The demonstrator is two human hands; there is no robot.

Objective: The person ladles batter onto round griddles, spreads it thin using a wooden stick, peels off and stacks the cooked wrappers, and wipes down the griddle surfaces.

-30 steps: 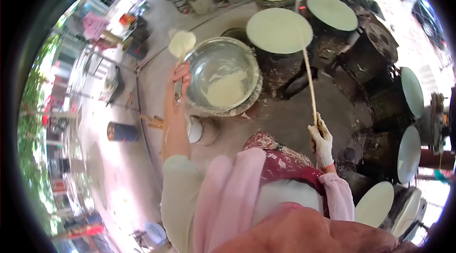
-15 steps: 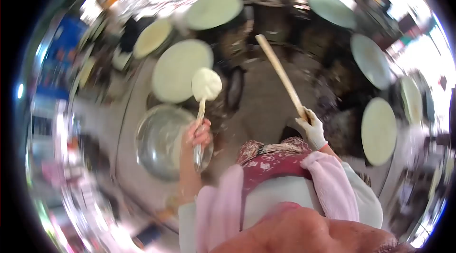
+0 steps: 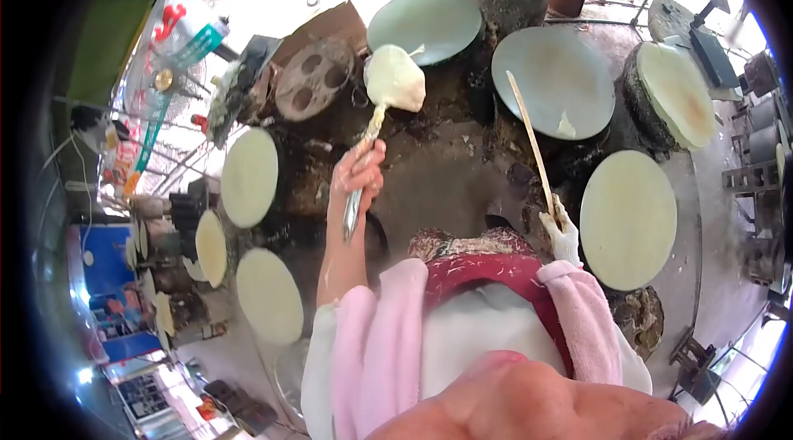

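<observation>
Head camera view: a concrete floor (image 3: 450, 184), dark with residue at its middle, lies inside a ring of round cooking stations surrounding a worker in a pale top (image 3: 483, 341), a dark red apron (image 3: 487, 275) and a pink cloth (image 3: 380, 316) draped down both sides of the chest. Ahead and to the right sits a grey-green bare griddle (image 3: 557, 76); a second bare griddle (image 3: 438, 14) stands near it, farther to the left. Close by the worker's right side, a coated griddle (image 3: 628, 219) bears an even pale layer, and beyond it a pale sheet (image 3: 673, 93), browned in one patch, covers a station's top. More pale discs (image 3: 249, 178) line the left side, below a sooty metal plate (image 3: 315, 81) pierced with round holes.

A slim wooden stick (image 3: 529, 134) slants up from the right hand (image 3: 562, 237), gloved in white and closed around its lower end; its tip overlaps the first griddle's left edge in view. The bare left hand (image 3: 361, 169) is wrapped around a metal-handled tool (image 3: 351, 213), raised so that the pale, soft mass (image 3: 395, 79) at its upper end overlaps the second griddle's rim; whether they touch cannot be told. One small pale scrap (image 3: 566, 125) lies on the first griddle.
</observation>
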